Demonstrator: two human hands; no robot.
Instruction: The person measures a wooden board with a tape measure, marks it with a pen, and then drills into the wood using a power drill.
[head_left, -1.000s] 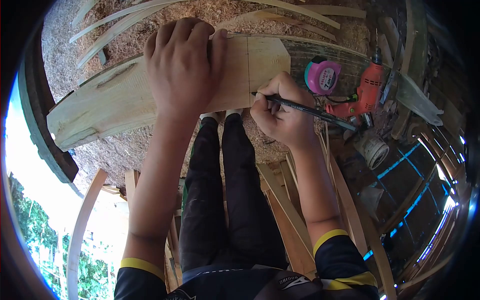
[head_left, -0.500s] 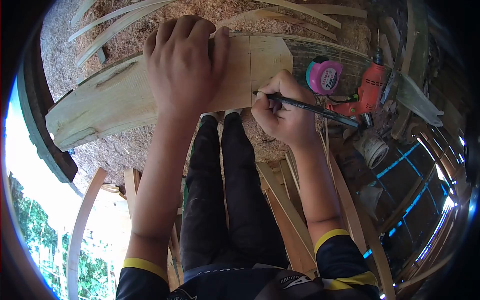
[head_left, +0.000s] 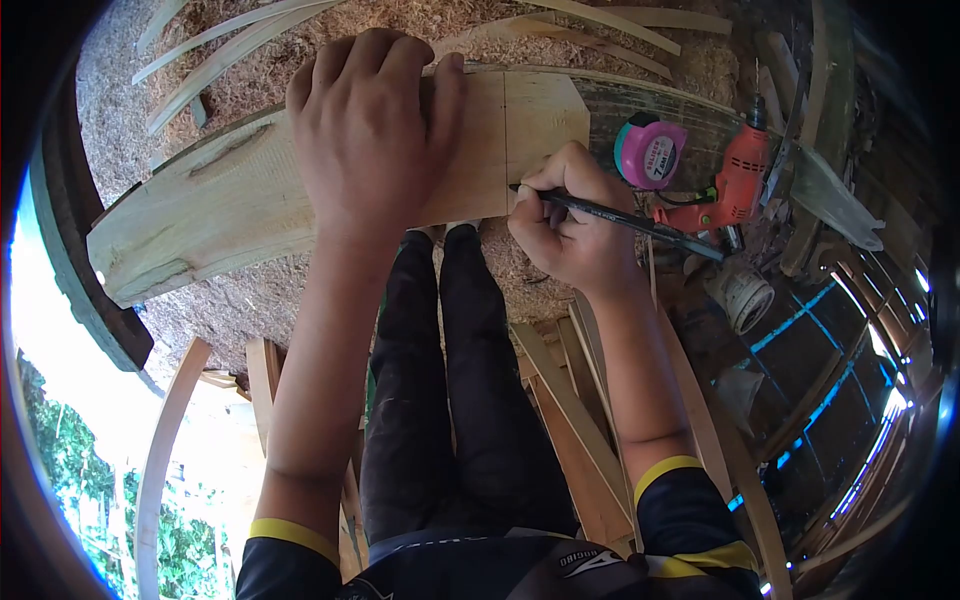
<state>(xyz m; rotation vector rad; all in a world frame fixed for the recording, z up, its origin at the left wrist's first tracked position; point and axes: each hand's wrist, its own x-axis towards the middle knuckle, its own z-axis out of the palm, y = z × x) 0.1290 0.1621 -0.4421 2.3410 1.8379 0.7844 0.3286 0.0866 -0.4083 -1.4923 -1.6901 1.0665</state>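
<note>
A pale wooden board (head_left: 240,190) lies across the view, with a thin dark line across it near its right end. My left hand (head_left: 372,135) is spread flat on the board, left of that line, palm down. Closed round a dark pencil (head_left: 630,220), my right hand (head_left: 580,220) is at the board's lower edge. The pencil's tip touches or is very close to the board beside the lower end of the line. Right of the board's cut end lies a pink and teal tape measure (head_left: 648,153).
A red drill (head_left: 742,175) lies at the right, beyond the tape measure. Below it is a whitish container (head_left: 745,298). Curved wooden strips (head_left: 225,65) lie on shavings at the top. More strips (head_left: 175,450) stand near my legs. Dark timber (head_left: 75,240) runs along the left.
The board and both hands appear slightly shifted in view, the right hand a little to the right. The pencil stays in my right hand near the line.
</note>
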